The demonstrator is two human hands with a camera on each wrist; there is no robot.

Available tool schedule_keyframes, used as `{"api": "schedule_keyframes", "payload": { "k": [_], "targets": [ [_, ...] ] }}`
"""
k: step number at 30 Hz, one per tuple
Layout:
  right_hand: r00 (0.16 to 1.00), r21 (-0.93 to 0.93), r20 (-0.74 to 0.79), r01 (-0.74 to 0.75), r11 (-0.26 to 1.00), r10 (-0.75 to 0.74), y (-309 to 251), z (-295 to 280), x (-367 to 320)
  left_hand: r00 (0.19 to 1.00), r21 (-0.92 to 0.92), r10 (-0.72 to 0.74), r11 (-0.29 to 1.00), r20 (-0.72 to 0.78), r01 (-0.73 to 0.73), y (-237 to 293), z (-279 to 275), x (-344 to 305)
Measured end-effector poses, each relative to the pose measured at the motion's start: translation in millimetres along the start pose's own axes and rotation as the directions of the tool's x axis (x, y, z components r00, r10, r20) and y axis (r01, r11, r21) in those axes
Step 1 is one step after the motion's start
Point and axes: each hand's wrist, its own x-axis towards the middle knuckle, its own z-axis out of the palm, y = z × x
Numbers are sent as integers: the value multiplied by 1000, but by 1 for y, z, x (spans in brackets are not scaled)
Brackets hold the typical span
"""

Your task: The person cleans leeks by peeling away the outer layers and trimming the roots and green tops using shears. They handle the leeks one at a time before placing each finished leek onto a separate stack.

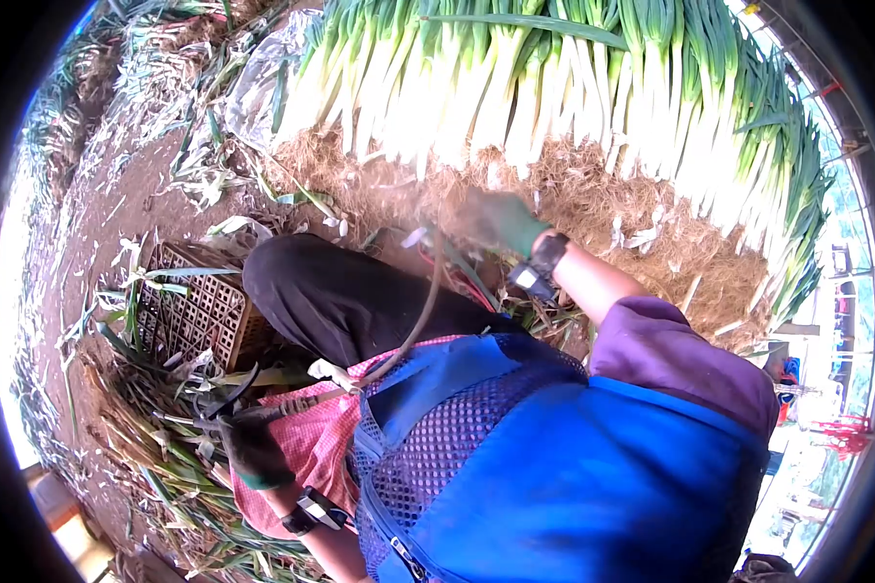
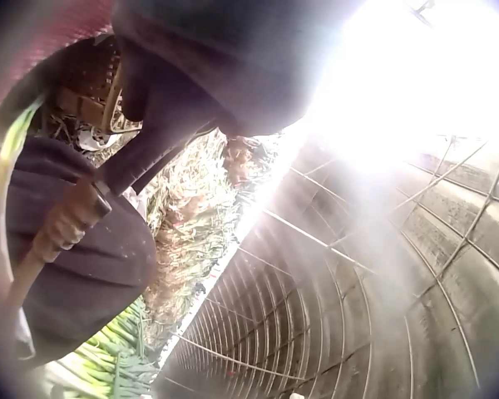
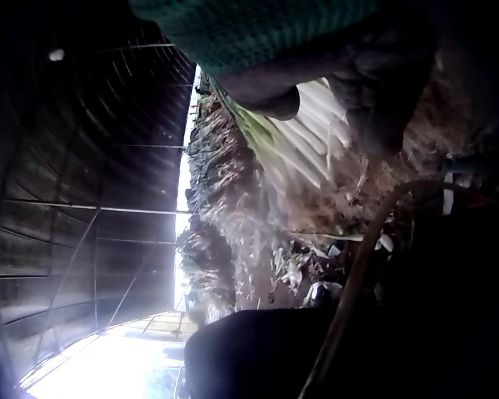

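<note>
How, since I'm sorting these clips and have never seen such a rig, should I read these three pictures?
No machine here: a person works by hand. The large picture is taken from the head, looking down; the other two are taken from the left and right wrists. On the ground lie many long, white-and-green stalks, roots towards the person, with scattered leaves and a crate nearby. The left hand holds a tool joined to a hose. The right hand is near the roots; whether it holds anything is unclear.
</note>
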Motion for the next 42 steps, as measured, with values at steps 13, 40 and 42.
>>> {"api": "schedule_keyframes", "payload": {
  "k": [13, 40, 42],
  "targets": [
    [921, 492, -296, -80, 867, 253, 42, -46, 128, 994, -72, -111, 991, 14, 111, -24, -5, 6],
    [-31, 141, 922, 955, 260, -386, -60, 246, -137, 991, 420, -92, 907, 96, 43, 42, 103, -45],
    [-171, 155, 851, 985, -73, -496, -37, 260, -137, 990, 642, -18, 763, 140, -77, 30, 73, -42]
  ]
}}
